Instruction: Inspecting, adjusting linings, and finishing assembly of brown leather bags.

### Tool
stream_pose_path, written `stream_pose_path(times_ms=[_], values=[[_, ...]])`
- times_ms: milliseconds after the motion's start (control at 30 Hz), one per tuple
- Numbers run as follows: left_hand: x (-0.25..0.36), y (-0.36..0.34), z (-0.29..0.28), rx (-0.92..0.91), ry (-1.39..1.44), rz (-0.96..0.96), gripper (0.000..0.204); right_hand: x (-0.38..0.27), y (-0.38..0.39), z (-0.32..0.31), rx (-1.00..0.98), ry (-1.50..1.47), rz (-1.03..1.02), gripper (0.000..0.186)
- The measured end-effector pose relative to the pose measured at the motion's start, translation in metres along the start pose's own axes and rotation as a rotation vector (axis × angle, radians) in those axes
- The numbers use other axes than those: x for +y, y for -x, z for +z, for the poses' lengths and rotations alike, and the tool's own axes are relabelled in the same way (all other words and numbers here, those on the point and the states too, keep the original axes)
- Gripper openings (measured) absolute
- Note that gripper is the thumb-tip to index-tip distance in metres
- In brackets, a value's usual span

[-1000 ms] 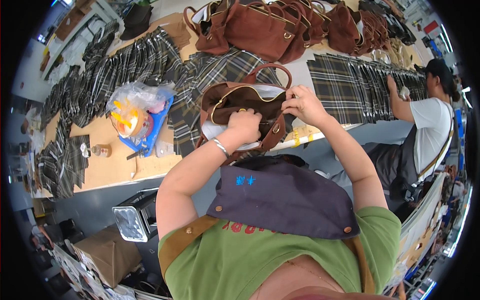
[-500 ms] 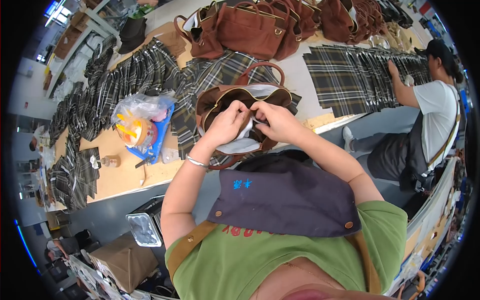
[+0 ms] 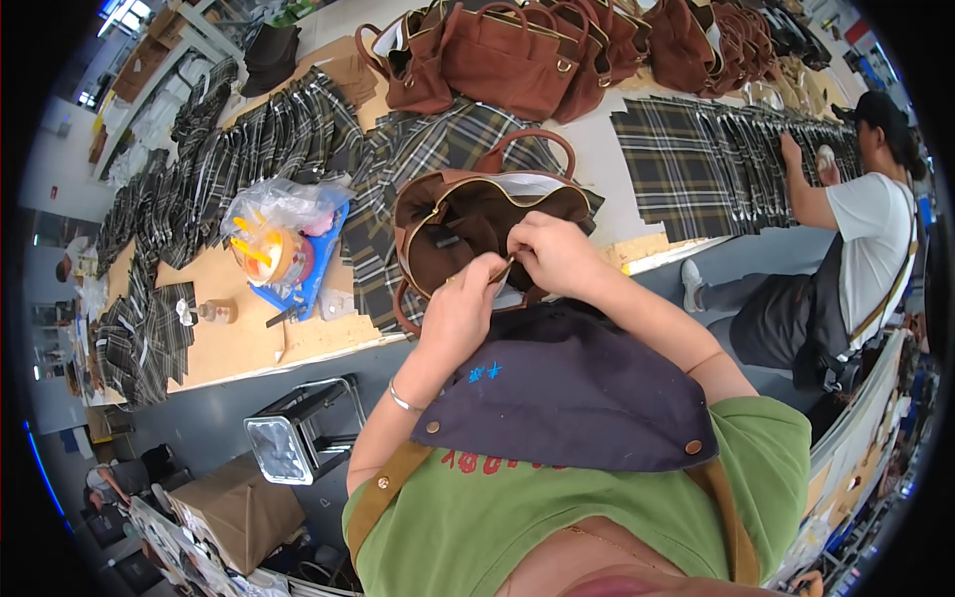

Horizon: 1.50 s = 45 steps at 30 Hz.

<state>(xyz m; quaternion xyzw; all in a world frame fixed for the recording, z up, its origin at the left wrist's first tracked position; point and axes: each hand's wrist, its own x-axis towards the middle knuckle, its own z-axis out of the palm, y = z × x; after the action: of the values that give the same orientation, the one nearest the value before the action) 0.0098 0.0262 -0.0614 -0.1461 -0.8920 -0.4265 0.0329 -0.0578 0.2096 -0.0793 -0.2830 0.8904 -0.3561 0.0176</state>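
Observation:
A brown handbag (image 3: 433, 189) stands open in front of me on plaid fabric. A gold zipper edges its mouth, the inside is dark brown, and pale grey material shows near the rim. One rolled handle (image 3: 537, 136) rises on the far side. My left hand (image 3: 466, 303) is closed at the near rim, its thumb and fingers pinching the bag's edge. Just to its right, my right hand (image 3: 559, 254) pinches the same edge, fingertips almost touching the left ones. Both hands partly cover the near side of the bag.
Several finished brown handbags (image 3: 512, 70) crowd the back of the table. Overlapping plaid pieces (image 3: 279, 134) lie to the left, near a plastic cup (image 3: 274, 257) on a blue tray (image 3: 323, 254). At right a co-worker (image 3: 865, 209) handles more plaid pieces (image 3: 662, 164). A stool (image 3: 284, 448) stands below.
My left hand has come out of the bag's middle, down toward the near rim. My right hand has shifted slightly right. More of the dark interior now shows.

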Motion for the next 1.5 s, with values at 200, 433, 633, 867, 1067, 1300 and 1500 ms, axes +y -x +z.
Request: stream_pose_path(times_ms=[200,433,633,867,1067,1300,1500], values=[[-0.002,0.018,0.003,-0.094,-0.262,0.166,0.028,0.014,-0.002,0.013,-0.118,-0.223,0.011,0.004],[-0.003,-0.003,-0.001,0.086,-0.61,0.145,0.011,0.006,-0.023,-0.019,-0.191,-0.086,0.043,0.009],[0.04,-0.04,-0.091,0.13,-0.492,0.284,0.007,-0.053,-0.057,-0.086,-0.292,-0.33,-0.065,0.013],[0.03,-0.034,-0.087,0.09,-0.374,0.142,0.018,-0.046,-0.063,-0.077,-0.432,-0.323,-0.041,0.012],[0.031,-0.034,-0.093,0.06,-0.378,0.197,0.016,-0.054,-0.071,-0.071,-0.476,-0.274,-0.033,0.013],[0.026,-0.027,-0.092,0.053,-0.387,0.113,0.016,-0.064,-0.072,-0.071,-0.501,-0.25,-0.109,0.012],[0.021,-0.026,-0.09,0.112,-0.408,0.166,0.02,-0.064,-0.068,-0.069,-0.52,-0.231,-0.121,0.012]])
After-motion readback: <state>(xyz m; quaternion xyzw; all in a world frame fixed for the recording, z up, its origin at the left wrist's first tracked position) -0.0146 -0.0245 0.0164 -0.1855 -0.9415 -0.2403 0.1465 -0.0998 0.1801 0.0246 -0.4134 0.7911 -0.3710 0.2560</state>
